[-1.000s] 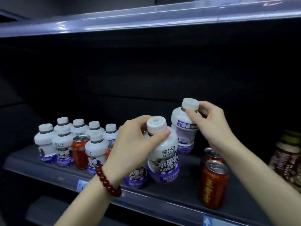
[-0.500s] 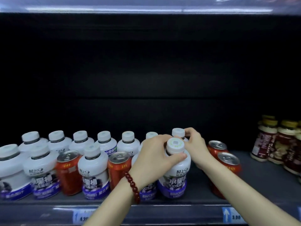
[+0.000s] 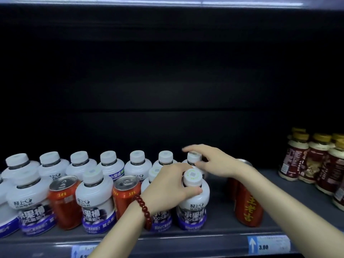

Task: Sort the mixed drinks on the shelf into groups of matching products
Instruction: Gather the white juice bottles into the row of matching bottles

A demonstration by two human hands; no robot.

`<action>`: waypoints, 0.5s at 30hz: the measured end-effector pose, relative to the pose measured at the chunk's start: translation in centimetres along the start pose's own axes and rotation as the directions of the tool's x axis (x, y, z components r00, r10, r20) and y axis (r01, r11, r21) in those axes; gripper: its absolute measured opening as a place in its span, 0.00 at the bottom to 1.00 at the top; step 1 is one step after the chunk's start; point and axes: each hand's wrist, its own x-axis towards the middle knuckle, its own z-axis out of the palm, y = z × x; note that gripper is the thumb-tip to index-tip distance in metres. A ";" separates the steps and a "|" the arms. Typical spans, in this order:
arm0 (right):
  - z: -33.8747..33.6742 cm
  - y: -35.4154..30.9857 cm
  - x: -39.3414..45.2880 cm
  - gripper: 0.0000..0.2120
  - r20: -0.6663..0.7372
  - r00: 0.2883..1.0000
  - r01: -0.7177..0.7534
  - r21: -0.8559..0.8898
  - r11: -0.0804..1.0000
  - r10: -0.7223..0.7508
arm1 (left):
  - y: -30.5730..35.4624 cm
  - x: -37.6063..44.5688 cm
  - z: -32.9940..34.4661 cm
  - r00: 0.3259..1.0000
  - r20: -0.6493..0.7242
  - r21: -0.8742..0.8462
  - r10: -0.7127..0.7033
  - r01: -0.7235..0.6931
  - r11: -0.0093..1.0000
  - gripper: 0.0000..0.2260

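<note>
A: White plastic meets us first: squat white bottles with purple labels stand in two rows along the dark grey shelf, reaching from its left end to the middle.

B: We also see two red aluminium cans wedged into the front row between those bottles, and more red cans with yellow lettering standing apart to the right of the group.

A: Our left hand, a red bead bracelet on its wrist, wraps the neck of the front white bottle with a grey cap; its fingers are curled around it, thumb pressed just under the cap. The bottle stands upright on the shelf.

B: Our right hand reaches over the back-row white bottle. Its fingers are spread and blurred; we cannot tell if they grip the cap.

A: Far right, brown bottles with gold caps cluster, well apart from the others.
</note>
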 end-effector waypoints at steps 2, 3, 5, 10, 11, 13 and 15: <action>-0.4 0.4 0.4 0.22 0.012 0.999 0.036 -0.037 0.999 -0.036 | 0.0 0.3 0.0 1.000 0.016 0.030 -0.004 0.003 1.000 0.05; -0.4 0.5 0.5 0.21 0.014 0.999 0.045 -0.058 0.997 -0.044 | 0.1 0.5 0.0 1.000 0.020 0.044 0.001 -0.001 0.999 0.05; -0.5 0.6 0.8 0.19 -0.003 0.998 0.055 -0.077 0.996 -0.055 | 0.3 0.8 0.0 1.000 0.011 0.078 0.016 -0.017 0.997 0.06; -0.1 0.3 1.2 0.18 -0.101 0.995 -0.030 -0.081 0.996 0.022 | 0.4 1.8 -0.4 0.999 0.034 0.239 -0.002 -0.006 0.971 0.06; 0.1 0.2 1.3 0.19 -0.120 0.991 -0.070 -0.120 0.990 0.056 | 0.5 2.0 -0.5 0.999 0.051 0.267 -0.007 -0.007 0.964 0.08; 0.5 0.0 1.7 0.22 -0.161 0.981 -0.129 -0.134 0.983 0.107 | 0.7 2.6 -0.7 0.996 0.084 0.321 -0.016 -0.012 0.947 0.12; 0.7 -0.3 2.0 0.23 -0.186 0.973 -0.155 -0.092 0.984 0.136 | 0.8 3.1 -0.7 0.994 0.105 0.369 -0.033 -0.008 0.929 0.14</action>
